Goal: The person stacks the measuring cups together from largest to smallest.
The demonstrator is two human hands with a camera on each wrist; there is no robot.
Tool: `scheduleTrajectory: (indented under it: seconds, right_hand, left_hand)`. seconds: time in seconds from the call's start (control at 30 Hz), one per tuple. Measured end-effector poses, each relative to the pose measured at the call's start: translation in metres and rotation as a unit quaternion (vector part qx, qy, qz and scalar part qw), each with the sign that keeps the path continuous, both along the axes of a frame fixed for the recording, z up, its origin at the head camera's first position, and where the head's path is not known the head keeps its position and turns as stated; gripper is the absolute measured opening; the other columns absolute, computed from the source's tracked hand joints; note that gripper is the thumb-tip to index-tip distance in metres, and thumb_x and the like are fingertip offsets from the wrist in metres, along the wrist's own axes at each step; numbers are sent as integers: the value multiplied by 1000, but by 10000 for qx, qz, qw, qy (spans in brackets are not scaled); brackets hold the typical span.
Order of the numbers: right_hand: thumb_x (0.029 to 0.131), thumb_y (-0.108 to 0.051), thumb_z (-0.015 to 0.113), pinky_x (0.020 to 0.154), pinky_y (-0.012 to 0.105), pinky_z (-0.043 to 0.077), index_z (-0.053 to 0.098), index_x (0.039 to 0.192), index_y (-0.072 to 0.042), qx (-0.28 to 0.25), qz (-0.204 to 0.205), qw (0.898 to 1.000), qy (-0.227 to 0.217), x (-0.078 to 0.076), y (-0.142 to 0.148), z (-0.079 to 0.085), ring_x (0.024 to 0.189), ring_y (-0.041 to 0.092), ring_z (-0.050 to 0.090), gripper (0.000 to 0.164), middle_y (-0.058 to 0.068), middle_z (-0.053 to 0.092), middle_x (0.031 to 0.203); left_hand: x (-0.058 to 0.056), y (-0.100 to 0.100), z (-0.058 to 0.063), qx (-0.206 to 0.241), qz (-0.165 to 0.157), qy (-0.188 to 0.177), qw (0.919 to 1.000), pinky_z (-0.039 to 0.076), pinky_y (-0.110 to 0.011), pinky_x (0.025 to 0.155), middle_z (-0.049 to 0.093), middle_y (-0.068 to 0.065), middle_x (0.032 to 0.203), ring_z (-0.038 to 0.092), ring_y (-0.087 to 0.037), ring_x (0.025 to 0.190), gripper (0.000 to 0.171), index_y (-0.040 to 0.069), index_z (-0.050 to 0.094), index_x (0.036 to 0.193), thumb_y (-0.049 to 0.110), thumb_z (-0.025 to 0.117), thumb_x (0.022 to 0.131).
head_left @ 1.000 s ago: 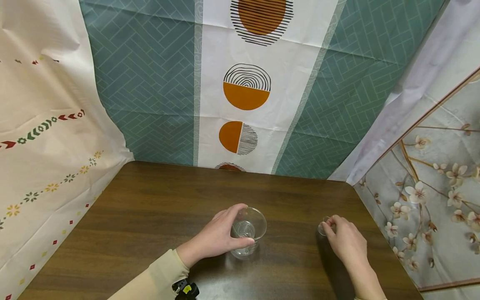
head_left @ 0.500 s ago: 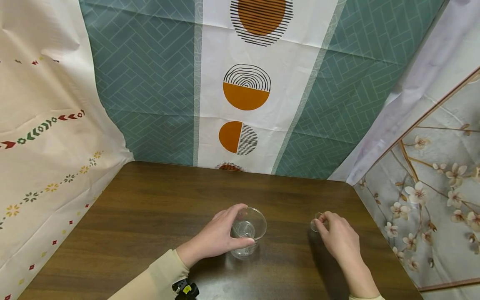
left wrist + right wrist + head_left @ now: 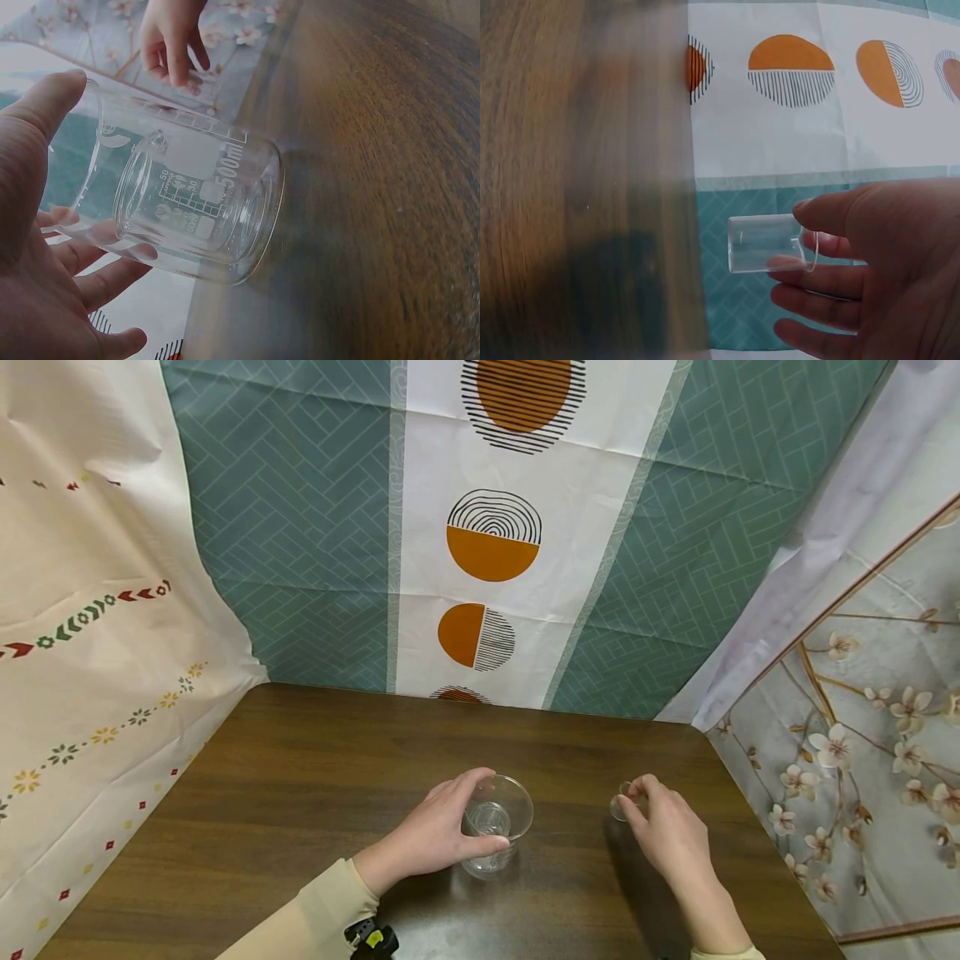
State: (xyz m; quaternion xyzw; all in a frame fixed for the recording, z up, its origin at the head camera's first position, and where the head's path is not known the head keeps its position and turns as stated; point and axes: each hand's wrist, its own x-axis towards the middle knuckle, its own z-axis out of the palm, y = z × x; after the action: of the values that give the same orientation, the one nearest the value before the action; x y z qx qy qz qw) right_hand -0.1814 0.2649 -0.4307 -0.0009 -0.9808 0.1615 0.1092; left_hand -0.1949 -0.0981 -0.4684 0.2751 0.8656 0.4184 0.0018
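Observation:
My left hand (image 3: 435, 835) grips a large clear glass beaker (image 3: 519, 817) near its rim, thumb on the near side and fingers round the far side. The beaker stands upright on the wooden table; "500ml" is printed on its wall in the left wrist view. Inside it sits a smaller beaker (image 3: 184, 199) with white graduation marks. Off to the right, my right hand (image 3: 671, 831) pinches a tiny clear beaker (image 3: 761, 244) by its rim between thumb and fingers. That tiny beaker is upright and raised off the tabletop, partly covered by the fingers in the head view.
The brown wooden table (image 3: 337, 752) spans the work area. A green and white patterned cloth (image 3: 315, 568) hangs behind its far edge. Cream cloth (image 3: 90, 693) drapes at the left, and a floral cloth (image 3: 862, 777) at the right.
My right hand has moved left with the tiny beaker, closer to the large beaker. The left hand and the large beaker have stayed in place.

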Motion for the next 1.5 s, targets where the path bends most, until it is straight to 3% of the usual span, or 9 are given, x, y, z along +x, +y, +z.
scheduleTrajectory:
  seconds: [0.3, 0.53, 0.77, 1.5]
  right_hand:
    - [108, -28, 73, 85, 66, 55, 59, 134, -6, -184, 102, 9998, 61, 0, -9, 1, 118, 45, 69, 37, 19, 74, 132]
    - [109, -27, 71, 92, 69, 53, 57, 151, -4, -217, 206, 9996, 8, 0, -15, 2, 129, 46, 64, 50, 17, 73, 137]
    - [107, -26, 74, 88, 68, 56, 68, 144, -7, -67, 392, 9988, 280, 1, -22, 4, 127, 43, 66, 42, 13, 75, 132]
    - [106, -27, 77, 87, 64, 58, 70, 143, -11, -185, 643, 9967, 469, 5, -39, 10, 128, 40, 66, 41, 7, 76, 132]
  left_hand:
    - [-1, 1, -1, -3, -15, 46, 10000, 44, -59, 116, 62, 1, 150, 57, -29, 139, 92, 20, 46, 160, 63, 87, 89]
    - [0, 1, 0, 2, -15, 57, 10000, 41, -59, 118, 61, 1, 152, 57, -29, 140, 91, 21, 46, 160, 61, 88, 89]
    - [-1, 1, 0, 8, -24, 34, 10000, 41, -59, 118, 61, 1, 152, 56, -29, 140, 92, 20, 47, 160, 62, 88, 89]
    - [-2, 0, -2, -14, -19, 31, 10000, 42, -60, 117, 62, 1, 149, 56, -29, 139, 93, 19, 46, 160, 64, 86, 89]
